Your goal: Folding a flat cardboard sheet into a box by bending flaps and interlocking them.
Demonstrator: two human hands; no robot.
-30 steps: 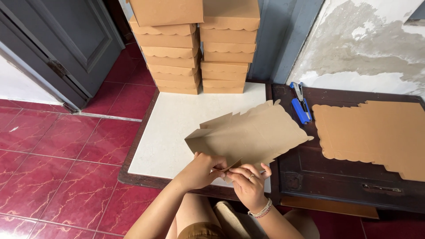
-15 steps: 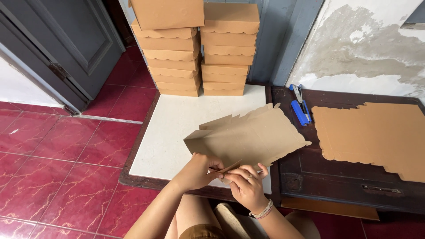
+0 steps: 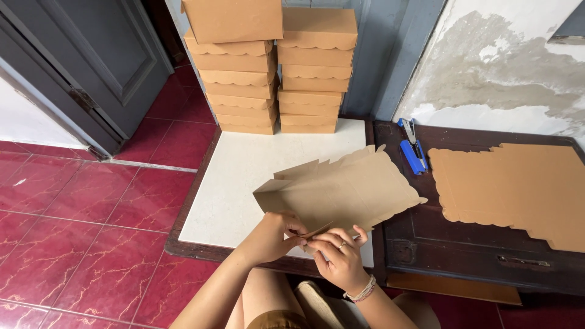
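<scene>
At the worktop's (image 3: 244,170) near edge, the left hand (image 3: 272,236) pinches the near corner of a half-folded brown cardboard sheet (image 3: 341,192); its fingertips hide the fold. Touching it, the right hand (image 3: 340,254) grips the same corner flap. The sheet's far flaps rise, scalloped edge toward the blue stapler (image 3: 413,152). Flat cardboard blanks (image 3: 518,186) run past the right frame edge.

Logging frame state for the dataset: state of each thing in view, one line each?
cardboard blank: partly folded, near corner pinched by both hands
left hand: gripping the blank's corner
right hand: fingers pinching the corner flap
finished boxes: closed, in two stacks
flat blanks: unfolded, lying flat on dark table
blue stapler: lying untouched
grey door: closed
</scene>
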